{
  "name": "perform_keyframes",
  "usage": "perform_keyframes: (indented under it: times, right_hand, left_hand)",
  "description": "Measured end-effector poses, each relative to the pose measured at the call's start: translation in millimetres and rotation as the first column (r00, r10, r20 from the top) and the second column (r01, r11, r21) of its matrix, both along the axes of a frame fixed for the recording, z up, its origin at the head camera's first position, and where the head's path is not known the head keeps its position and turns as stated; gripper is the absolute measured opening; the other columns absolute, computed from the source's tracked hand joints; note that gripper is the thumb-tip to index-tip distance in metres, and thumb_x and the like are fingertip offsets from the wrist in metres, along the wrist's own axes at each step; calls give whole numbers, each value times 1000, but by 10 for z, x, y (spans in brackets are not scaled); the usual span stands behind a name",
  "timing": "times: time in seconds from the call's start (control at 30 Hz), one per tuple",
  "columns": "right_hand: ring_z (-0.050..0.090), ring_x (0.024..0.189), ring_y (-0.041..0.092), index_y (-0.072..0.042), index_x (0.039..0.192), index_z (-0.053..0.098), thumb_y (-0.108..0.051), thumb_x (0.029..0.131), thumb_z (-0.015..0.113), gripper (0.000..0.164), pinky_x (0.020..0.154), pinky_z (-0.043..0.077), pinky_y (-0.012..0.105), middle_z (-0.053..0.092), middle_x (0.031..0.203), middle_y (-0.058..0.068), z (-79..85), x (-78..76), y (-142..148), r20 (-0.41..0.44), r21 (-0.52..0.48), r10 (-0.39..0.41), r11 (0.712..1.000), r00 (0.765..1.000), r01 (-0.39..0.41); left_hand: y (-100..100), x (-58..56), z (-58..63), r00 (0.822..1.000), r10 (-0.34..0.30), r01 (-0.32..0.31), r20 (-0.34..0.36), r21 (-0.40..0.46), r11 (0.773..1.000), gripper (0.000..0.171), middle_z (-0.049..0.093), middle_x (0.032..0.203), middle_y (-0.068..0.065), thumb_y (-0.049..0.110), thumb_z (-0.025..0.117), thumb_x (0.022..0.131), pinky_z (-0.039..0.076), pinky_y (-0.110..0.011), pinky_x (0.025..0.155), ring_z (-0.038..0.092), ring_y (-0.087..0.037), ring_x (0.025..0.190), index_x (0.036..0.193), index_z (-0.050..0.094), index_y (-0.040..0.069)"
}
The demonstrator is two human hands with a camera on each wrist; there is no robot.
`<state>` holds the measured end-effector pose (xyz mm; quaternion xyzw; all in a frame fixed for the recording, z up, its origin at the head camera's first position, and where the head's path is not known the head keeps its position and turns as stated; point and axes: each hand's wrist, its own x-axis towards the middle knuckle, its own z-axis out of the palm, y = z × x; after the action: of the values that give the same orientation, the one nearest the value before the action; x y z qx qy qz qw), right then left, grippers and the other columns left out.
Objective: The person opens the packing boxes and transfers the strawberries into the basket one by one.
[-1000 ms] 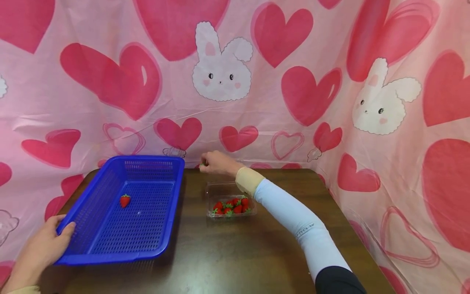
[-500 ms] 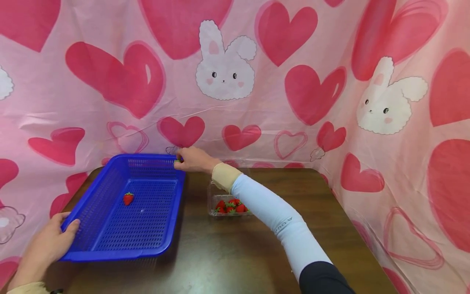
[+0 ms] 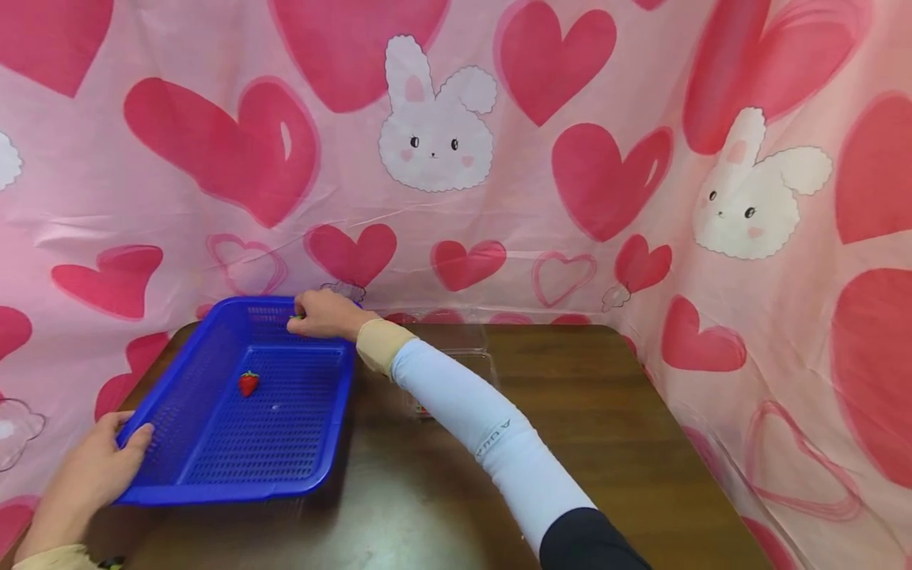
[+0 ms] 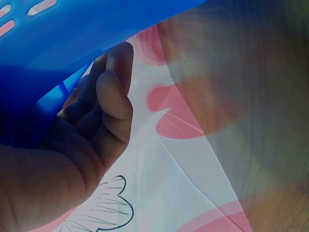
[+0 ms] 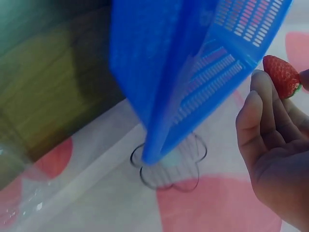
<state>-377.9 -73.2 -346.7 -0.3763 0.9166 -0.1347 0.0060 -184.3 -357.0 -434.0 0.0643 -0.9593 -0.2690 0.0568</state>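
A blue plastic basket (image 3: 331, 443) with slotted walls fills the left of the table in the head view. One red strawberry (image 3: 248, 384) lies on its floor. My left hand (image 3: 96, 467) grips the basket's left rim, thumb on the inner side; the left wrist view shows its fingers (image 4: 113, 96) curled under the blue rim. Over the far right part of the basket, my right hand (image 3: 324, 314) pinches another strawberry (image 5: 281, 76) by its green leafy end, seen best in the right wrist view.
Right of the basket stands a clear plastic box (image 3: 473, 364) with its lid up, mostly hidden behind my right sleeve (image 3: 484, 427). Beneath everything is a dark wooden table (image 3: 584, 396). A pink curtain (image 3: 499, 190) printed with hearts and rabbits hangs behind and to the right.
My right hand has travelled left with its strawberry, from beyond the clear box to over the basket. My left hand keeps its grip on the rim. The box's strawberries are now mostly hidden by my sleeve.
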Motion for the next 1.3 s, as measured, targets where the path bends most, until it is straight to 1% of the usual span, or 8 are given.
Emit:
perform_keyframes:
  times: [0.23,0.5,0.63,0.77,0.87,1.03,1.17,1.3]
  right_hand:
    - [53,68,8,-21,72,49,-37,91,57,26,62,44,25,44,68,-9,-28,58,-370,37,111,-105,989,994,101]
    - [63,88,8,-26,83,60,-46,89,62,22,79,53,33,64,91,-12,-104,133,-639,98,182,-279,949,955,259]
    - [62,93,6,-28,86,60,-47,89,62,19,81,53,32,65,98,-14,-192,199,-815,85,248,-304,929,949,276]
    - [60,86,4,-28,81,58,-44,89,61,19,77,52,31,64,90,-15,-233,272,-961,47,310,-294,913,955,266]
    - [61,87,3,-30,81,59,-45,88,63,17,78,52,31,67,94,-17,-254,313,-1043,12,331,-299,902,954,278]
    - [65,97,3,-35,88,66,-46,87,67,11,81,53,32,69,109,-21,-332,356,-1082,-26,336,-330,886,944,319]
    - [65,95,3,-37,91,68,-43,89,65,6,76,52,31,69,107,-21,-433,374,-1062,-23,338,-351,878,936,338]
    - [62,87,3,-36,89,68,-45,88,66,9,74,51,31,69,100,-20,-507,396,-1042,5,349,-357,876,934,333]
  left_hand:
    - [-18,6,0,1000,15,-15,2,-6,1000,51,54,106,-45,26,44,102,43,-59,75,54,-59,93,128,36,-17]
    - [29,-23,-22,1000,4,-4,0,5,1000,51,54,107,-46,27,44,102,43,-59,75,54,-60,94,128,37,-17]
    - [16,4,-24,1000,22,-23,6,17,1000,53,51,109,-47,27,43,103,42,-59,76,53,-60,95,129,35,-18]
    - [4,26,-9,1000,28,-28,12,17,999,53,52,108,-47,27,43,103,42,-58,75,53,-59,94,129,35,-17]
    - [0,36,0,1000,30,-30,4,9,1000,51,52,107,-47,27,44,102,42,-58,75,53,-60,94,128,36,-17]
    - [-2,29,12,1000,24,-24,-13,-1,1000,51,53,106,-47,26,44,102,42,-59,75,53,-61,93,128,37,-17]
    - [-1,17,16,1000,18,-18,-14,-4,1000,50,55,102,-45,26,44,102,43,-58,73,55,-58,90,127,39,-17]
    - [1,16,24,1000,14,-14,-10,-4,1000,50,55,103,-45,26,44,102,42,-58,73,55,-60,91,127,39,-17]
